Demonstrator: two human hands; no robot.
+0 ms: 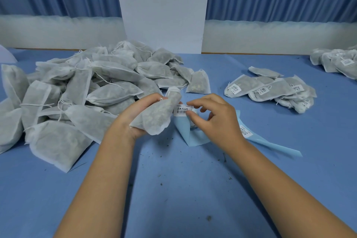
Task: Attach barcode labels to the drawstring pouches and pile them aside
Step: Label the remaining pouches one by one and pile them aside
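A heap of unlabelled pouches (pixel 81 91) lies at the left of the blue counter (pixel 193 179). The left hand (pixel 135 116) has its grip closed round one pouch (pixel 156 116). Just beside it, the right hand (pixel 214 118) pinches a white barcode label (pixel 181 110) — its characters above the bars are unreadable. Beneath lies a pale-blue backing sheet (pixel 193 133); labelled pouches (pixel 270 91) are piled farther right.

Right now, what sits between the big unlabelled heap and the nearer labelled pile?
Head view: a lone pouch beside the unlabelled heap, then bare blue table up to the labelled pile.
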